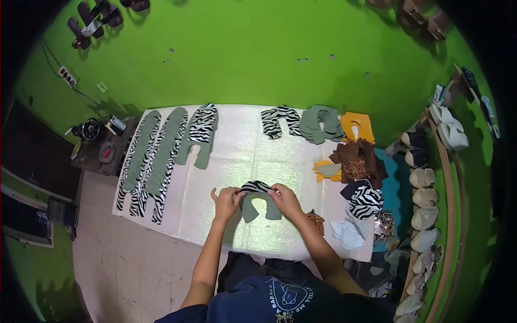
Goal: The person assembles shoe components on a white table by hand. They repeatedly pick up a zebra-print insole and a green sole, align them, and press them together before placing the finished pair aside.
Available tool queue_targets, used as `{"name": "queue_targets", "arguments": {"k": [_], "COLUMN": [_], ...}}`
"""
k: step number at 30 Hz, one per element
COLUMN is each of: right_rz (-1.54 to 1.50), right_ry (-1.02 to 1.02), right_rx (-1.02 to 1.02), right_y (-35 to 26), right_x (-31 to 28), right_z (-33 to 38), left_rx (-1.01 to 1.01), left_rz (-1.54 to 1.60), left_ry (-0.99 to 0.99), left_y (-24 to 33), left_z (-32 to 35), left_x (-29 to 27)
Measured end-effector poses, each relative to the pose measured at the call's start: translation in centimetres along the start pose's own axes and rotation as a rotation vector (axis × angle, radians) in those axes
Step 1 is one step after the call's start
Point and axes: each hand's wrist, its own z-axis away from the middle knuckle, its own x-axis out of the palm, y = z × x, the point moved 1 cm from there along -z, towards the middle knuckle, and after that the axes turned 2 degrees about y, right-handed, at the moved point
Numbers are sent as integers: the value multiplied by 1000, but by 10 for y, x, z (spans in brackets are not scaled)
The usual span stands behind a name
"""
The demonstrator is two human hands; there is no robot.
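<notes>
"What lies at the left of the table (pixel 231 145)?"

"2 long rows (pixel 141 151) of green and zebra pieces, overlapping like shingles. My guess is that the overlap saves room and keeps each edge easy to pick up."

"And just right of those?"

"A zebra and green pile (pixel 203 128), near the far edge, apart from the middle. That placing probably leaves working space."

"Now the hands?"

"The left hand (pixel 226 202) pinches the left end of a zebra band (pixel 256 186), with 1 finger sticking out clear of it. The band curves along the top of a green arch (pixel 249 209), whose 2 legs point towards the person. I cannot tell whether band and arch are already joined."

"The right hand (pixel 287 201)?"

"It pinches the opposite end. Gripping at 2 sides likely keeps the curve even and stops the soft stuff sagging. It's at the near middle, right in front of the body, where both arms reach comfortably."

"Further right?"

"A green stack (pixel 311 125) at the far edge, then leopard pieces (pixel 353 161), then a yellow stack (pixel 364 127). They seem grouped by colour, presumably for easy finding. Rightmost, shoe lasts (pixel 425 217) line a rail, off the table."
</notes>
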Motion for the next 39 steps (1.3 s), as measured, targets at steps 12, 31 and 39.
{"name": "queue_targets", "arguments": {"k": [12, 31, 39], "right_rz": [7, -369, -330], "right_ry": [-86, -195, -171], "right_rx": [-6, 170, 227], "right_y": [-69, -99, -78], "right_x": [108, 218, 222], "right_z": [-30, -80, -124], "left_rx": [-23, 28, 90], "left_rz": [46, 88, 58], "left_ry": [-7, -186, -213], "left_y": [-107, -227, -255], "left_z": [-3, -59, -104], "left_x": [-84, -149, -121]}}
